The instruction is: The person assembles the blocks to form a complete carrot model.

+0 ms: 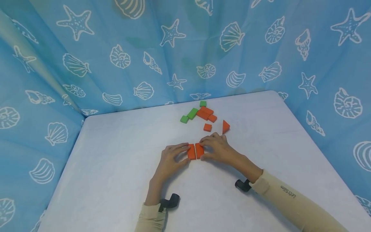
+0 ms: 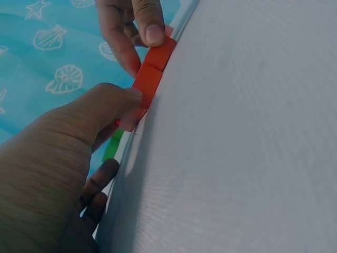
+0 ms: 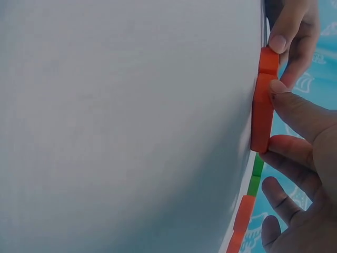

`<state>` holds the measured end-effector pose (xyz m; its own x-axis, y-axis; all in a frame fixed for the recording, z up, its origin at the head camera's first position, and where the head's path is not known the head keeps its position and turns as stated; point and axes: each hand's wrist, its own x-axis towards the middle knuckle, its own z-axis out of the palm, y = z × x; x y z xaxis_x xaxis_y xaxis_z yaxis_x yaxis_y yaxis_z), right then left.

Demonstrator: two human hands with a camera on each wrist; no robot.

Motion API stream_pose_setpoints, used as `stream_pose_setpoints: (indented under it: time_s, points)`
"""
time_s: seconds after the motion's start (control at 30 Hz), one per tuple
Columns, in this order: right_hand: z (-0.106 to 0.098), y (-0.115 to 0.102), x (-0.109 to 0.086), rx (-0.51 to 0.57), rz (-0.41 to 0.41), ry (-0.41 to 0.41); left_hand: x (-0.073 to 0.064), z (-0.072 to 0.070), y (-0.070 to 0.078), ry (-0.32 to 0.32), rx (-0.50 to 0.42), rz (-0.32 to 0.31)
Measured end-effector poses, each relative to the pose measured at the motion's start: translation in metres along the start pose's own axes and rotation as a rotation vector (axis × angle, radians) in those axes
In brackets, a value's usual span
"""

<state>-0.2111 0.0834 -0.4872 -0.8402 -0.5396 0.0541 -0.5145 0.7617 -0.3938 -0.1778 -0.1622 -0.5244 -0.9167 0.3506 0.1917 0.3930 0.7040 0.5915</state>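
Observation:
Two orange-red rectangular blocks lie side by side on the white table, a thin gap between them in the head view. My left hand (image 1: pixel 171 158) pinches the left block (image 1: pixel 191 152) between thumb and fingers. The right block (image 1: pixel 199 151) is pinched by my right hand (image 1: pixel 218 149), its thumb on the near end and fingers at the far end. Seen from the left wrist, the left thumb (image 2: pixel 118 100) presses the left block's near end. In the right wrist view, the right thumb (image 3: pixel 295 103) lies against the right block (image 3: pixel 261 116), and its lower fingers spread loosely.
Beyond my hands lie a small orange block (image 1: pixel 207 127) and an orange triangular block (image 1: pixel 226 126). Farther back, several orange blocks (image 1: pixel 204 113) cluster beside green blocks (image 1: pixel 192 113). A blue curtain (image 1: pixel 185 71) with white shells and starfish stands behind the white table (image 1: pixel 121 167).

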Motion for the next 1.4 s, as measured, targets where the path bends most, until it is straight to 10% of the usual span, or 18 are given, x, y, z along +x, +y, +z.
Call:
stream_pose_setpoints:
  time_s: [0.4,0.8,1.4]
  points:
    - [-0.016,0.008,0.017,-0.041,-0.075,0.014,0.001,0.0,-0.004,0.014,-0.015,0.024]
    - [-0.036,0.059,0.085,-0.208,0.122,0.056,0.0,0.005,-0.005,0.017,-0.039,0.023]
    - [-0.031,0.04,0.11,-0.15,0.045,-0.073,-0.003,0.0,-0.002,0.026,-0.014,0.025]
